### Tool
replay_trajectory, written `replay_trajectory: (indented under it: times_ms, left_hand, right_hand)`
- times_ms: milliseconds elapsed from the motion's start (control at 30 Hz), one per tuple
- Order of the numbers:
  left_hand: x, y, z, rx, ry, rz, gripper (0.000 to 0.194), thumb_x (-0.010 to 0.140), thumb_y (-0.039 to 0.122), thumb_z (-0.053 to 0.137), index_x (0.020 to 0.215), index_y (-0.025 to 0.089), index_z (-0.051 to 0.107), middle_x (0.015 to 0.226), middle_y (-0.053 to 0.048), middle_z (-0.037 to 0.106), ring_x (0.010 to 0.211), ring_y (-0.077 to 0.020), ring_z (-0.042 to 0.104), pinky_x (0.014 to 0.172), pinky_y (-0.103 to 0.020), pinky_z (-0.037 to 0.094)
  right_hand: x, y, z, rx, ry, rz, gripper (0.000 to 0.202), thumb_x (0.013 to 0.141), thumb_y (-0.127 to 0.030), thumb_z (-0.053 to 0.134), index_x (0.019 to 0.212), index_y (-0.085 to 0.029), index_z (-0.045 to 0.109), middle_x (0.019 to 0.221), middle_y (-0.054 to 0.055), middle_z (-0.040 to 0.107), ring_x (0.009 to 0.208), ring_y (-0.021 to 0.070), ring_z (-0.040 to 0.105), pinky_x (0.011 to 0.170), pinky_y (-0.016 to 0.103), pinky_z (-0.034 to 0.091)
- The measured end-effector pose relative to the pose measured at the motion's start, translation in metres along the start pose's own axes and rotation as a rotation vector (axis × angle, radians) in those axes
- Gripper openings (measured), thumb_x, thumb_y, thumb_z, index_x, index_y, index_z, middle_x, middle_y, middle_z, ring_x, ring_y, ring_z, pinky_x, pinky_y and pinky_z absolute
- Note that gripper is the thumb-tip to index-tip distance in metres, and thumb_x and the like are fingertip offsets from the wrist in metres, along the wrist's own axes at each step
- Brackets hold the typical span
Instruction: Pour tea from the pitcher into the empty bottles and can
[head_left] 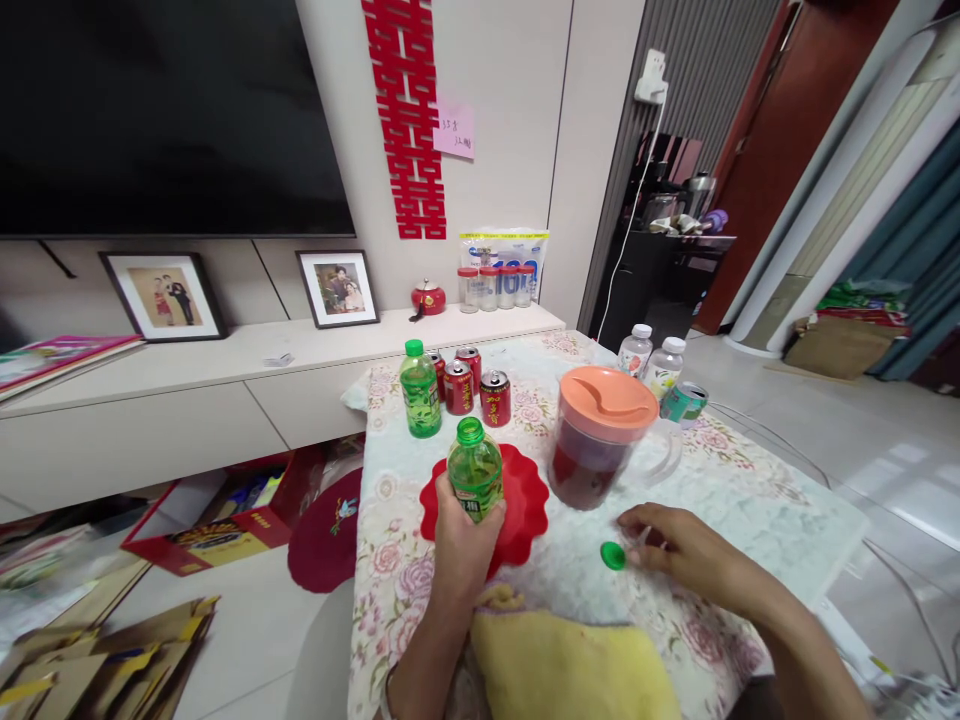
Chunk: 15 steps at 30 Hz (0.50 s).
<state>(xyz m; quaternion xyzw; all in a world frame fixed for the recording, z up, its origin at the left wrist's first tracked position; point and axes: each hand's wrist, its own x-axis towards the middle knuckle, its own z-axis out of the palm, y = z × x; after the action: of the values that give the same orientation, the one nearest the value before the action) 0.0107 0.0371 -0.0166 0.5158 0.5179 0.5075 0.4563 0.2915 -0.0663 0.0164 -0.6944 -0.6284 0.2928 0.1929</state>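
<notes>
My left hand (469,530) is wrapped round an uncapped green bottle (477,466), held upright over a red scalloped plate (525,510). On the floral tablecloth, a green cap (613,556) lies just left of my right hand (667,545), whose fingers are apart and hold nothing. Behind that hand stands a clear pitcher (589,465) of dark red liquid under an orange lid (607,400). A yellow cloth (570,665) is at the near edge, between my forearms.
A capped green bottle (421,390) and several red cans (496,398) stand behind the plate. Two white-capped bottles (664,368) and a teal can (684,404) are right of the pitcher. A white cabinet (322,355) with picture frames runs along the wall.
</notes>
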Motion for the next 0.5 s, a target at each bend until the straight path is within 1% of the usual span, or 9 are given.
replay_trajectory:
  times_ms: [33,67,100,133,200,267,367,433,500]
  left_hand:
    - [0.000,0.000,0.000,-0.009,-0.006,0.000,0.057,0.072,0.031,0.075,0.123,0.024,0.049,0.105,-0.003,0.071,0.098,-0.0258,0.074,0.096,-0.044,0.055]
    - [0.001,-0.001,0.000,-0.018,-0.016,0.003,0.058,0.072,0.031,0.075,0.123,0.024,0.049,0.105,-0.003,0.071,0.098,-0.0258,0.074,0.096,-0.044,0.055]
    - [0.001,-0.001,0.000,-0.026,-0.024,0.007,0.058,0.072,0.030,0.074,0.123,0.024,0.049,0.106,-0.003,0.071,0.099,-0.0257,0.074,0.096,-0.044,0.056]
    - [0.001,-0.002,0.001,-0.031,-0.029,0.011,0.058,0.072,0.030,0.074,0.124,0.024,0.049,0.106,-0.004,0.071,0.099,-0.0257,0.073,0.096,-0.045,0.056]
    - [0.001,-0.002,0.001,-0.020,-0.022,0.012,0.058,0.071,0.030,0.074,0.123,0.023,0.050,0.107,-0.005,0.071,0.099,-0.0262,0.073,0.095,-0.046,0.056]
    - [0.000,-0.001,0.002,-0.003,-0.002,0.015,0.058,0.070,0.031,0.074,0.122,0.022,0.051,0.107,-0.006,0.071,0.099,-0.0269,0.072,0.096,-0.047,0.055]
    - [0.000,-0.001,0.002,0.018,0.030,0.038,0.056,0.068,0.029,0.074,0.120,0.021,0.054,0.108,-0.006,0.071,0.100,-0.0274,0.072,0.096,-0.046,0.055]
    - [-0.001,-0.001,0.002,0.019,0.045,0.060,0.056,0.067,0.027,0.075,0.119,0.021,0.056,0.109,-0.007,0.071,0.102,-0.0279,0.072,0.096,-0.046,0.056]
    - [-0.001,-0.002,0.001,0.021,0.043,0.086,0.058,0.068,0.023,0.075,0.122,0.021,0.056,0.114,-0.008,0.071,0.108,-0.0294,0.071,0.100,-0.047,0.055]
  right_hand:
    - [-0.002,0.003,-0.005,0.018,0.030,0.007,0.019,0.085,-0.038,0.069,0.093,-0.022,0.076,0.091,0.004,0.078,0.080,0.0242,0.069,0.072,0.035,0.051]
    - [-0.003,0.006,-0.011,0.035,0.069,0.016,0.019,0.085,-0.041,0.070,0.084,-0.023,0.074,0.083,0.003,0.077,0.076,0.0246,0.068,0.069,0.035,0.050]
    - [-0.004,0.008,-0.016,0.053,0.118,0.027,0.021,0.084,-0.044,0.071,0.080,-0.024,0.073,0.079,0.003,0.076,0.075,0.0253,0.068,0.069,0.036,0.049]
    - [-0.005,0.010,-0.020,0.077,0.175,0.038,0.024,0.083,-0.047,0.072,0.081,-0.024,0.073,0.078,0.003,0.077,0.075,0.0265,0.068,0.069,0.037,0.049]
    - [-0.005,0.010,-0.026,0.143,0.298,0.057,0.030,0.081,-0.053,0.075,0.088,-0.024,0.075,0.085,0.006,0.079,0.081,0.0294,0.070,0.074,0.040,0.051]
    - [-0.003,0.008,-0.028,0.240,0.407,0.059,0.038,0.079,-0.058,0.077,0.096,-0.023,0.076,0.098,0.009,0.080,0.092,0.0317,0.071,0.082,0.043,0.053]
    - [0.005,0.001,-0.024,0.432,0.537,0.039,0.050,0.078,-0.062,0.079,0.109,-0.023,0.075,0.118,0.012,0.079,0.109,0.0330,0.071,0.096,0.047,0.053]
    - [0.012,-0.003,-0.018,0.566,0.617,0.020,0.055,0.077,-0.066,0.080,0.111,-0.023,0.074,0.118,0.013,0.079,0.113,0.0334,0.070,0.100,0.049,0.053]
    - [0.019,-0.005,-0.013,0.684,0.680,-0.011,0.054,0.076,-0.070,0.078,0.103,-0.024,0.074,0.105,0.011,0.081,0.108,0.0324,0.072,0.096,0.049,0.054]
